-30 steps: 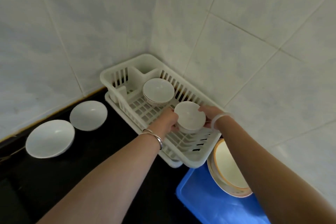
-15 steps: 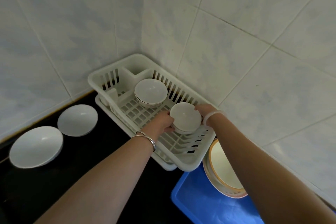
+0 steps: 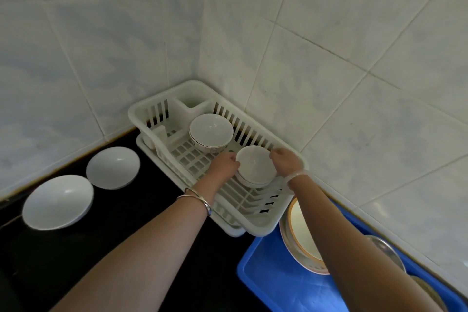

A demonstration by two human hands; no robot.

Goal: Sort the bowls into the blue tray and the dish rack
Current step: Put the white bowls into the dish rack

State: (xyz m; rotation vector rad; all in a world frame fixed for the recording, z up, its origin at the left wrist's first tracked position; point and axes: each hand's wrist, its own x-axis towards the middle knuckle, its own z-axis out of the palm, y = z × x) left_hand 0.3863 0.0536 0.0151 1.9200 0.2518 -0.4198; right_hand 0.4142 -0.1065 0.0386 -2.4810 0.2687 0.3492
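A white dish rack (image 3: 260, 223) stands in the tiled corner. A small white bowl (image 3: 255, 167) sits low on the rack's slats. My left hand (image 3: 225, 164) grips its left rim and my right hand (image 3: 286, 162) grips its right rim. Behind it in the rack rests another white bowl (image 3: 210, 132) with a thin patterned band. Two wider white bowls (image 3: 113, 167) (image 3: 58, 201) lie on the black counter at left. The blue tray (image 3: 273, 276) at bottom right holds an orange-rimmed bowl (image 3: 301, 233), partly hidden by my right forearm.
Tiled walls close in behind and to the right of the rack. A metal dish (image 3: 387, 251) peeks out in the blue tray beyond my right arm. The black counter (image 3: 141, 213) stretches between the two loose bowls and the rack.
The small bowl held in both hands has sunk a little lower onto the rack's slats. My view has shifted, so the rack and loose bowls sit slightly differently in frame.
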